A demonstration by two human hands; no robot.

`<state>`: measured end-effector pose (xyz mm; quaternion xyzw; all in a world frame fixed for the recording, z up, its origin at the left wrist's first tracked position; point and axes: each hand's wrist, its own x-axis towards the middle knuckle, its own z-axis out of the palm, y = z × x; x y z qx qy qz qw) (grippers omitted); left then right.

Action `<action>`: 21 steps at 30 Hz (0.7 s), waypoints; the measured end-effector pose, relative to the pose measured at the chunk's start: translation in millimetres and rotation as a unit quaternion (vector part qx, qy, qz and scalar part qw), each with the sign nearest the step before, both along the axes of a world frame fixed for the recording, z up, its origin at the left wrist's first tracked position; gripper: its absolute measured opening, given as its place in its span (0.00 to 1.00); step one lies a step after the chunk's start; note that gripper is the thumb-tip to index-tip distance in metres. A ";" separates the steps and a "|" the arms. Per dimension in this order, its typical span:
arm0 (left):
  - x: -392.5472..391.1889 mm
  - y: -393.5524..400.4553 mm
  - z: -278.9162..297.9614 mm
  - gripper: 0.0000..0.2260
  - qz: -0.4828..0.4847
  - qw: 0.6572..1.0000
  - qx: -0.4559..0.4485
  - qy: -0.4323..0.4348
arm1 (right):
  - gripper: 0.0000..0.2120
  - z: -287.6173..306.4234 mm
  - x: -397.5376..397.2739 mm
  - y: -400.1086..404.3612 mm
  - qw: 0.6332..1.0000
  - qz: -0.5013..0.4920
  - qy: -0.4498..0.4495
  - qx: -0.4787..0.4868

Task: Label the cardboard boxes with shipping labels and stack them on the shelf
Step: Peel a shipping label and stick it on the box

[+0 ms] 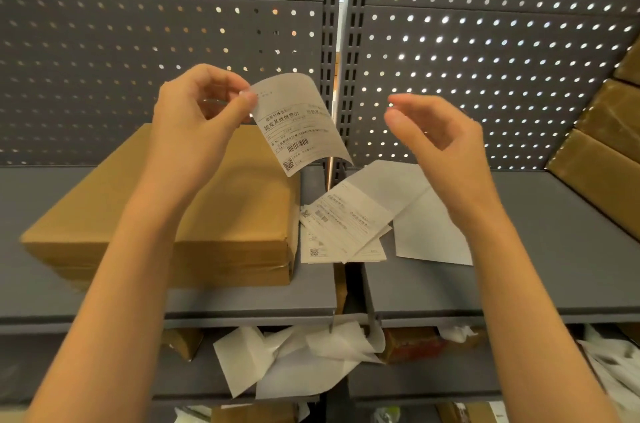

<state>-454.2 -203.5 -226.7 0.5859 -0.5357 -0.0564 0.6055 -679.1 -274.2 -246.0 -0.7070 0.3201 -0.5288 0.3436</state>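
- Currently the left hand [204, 103] pinches a shipping label [299, 124] by its upper left corner, thumb and forefinger closed on the paper; label hangs in the air, curled, printed side to the camera.
- Label's long axis runs top-left to bottom-right, free lower end with the QR code pointing down toward the shelf [554, 249].
- Right hand [433, 124] is off to the right of the label, holds nothing, fingers loosely curved and apart, not touching the paper. It is the nearer hand to the label's free right edge.
- Key relation: cardboard box [104, 214] lies flat on the shelf directly below and left of the label, under the left forearm; top face bare, no label visible on it. Judged next step: bring the label down and left onto that top face, right hand probably to steady or smooth.
- Loose label sheets [346, 225] and a blank backing sheet [429, 232] lie on the shelf just right of the box, below the right hand.
- More boxes [606, 131] stacked at far right edge.
- Lower shelf holds crumpled backing papers [294, 360]; other contents there too dim to tell.
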 end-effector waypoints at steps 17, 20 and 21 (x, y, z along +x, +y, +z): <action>20.4 65.0 -2.9 0.05 -0.015 1.000 0.011 0.011 | 0.02 9.8 70.3 61.3 0.992 0.125 -0.012 0.001; 16.5 76.0 -5.3 0.12 0.006 0.999 0.026 0.024 | 0.03 12.5 75.9 73.3 0.987 0.163 -0.012 0.002; 13.9 79.5 -6.8 0.17 0.015 0.999 0.033 0.032 | 0.03 13.4 76.1 76.6 0.985 0.170 -0.014 0.002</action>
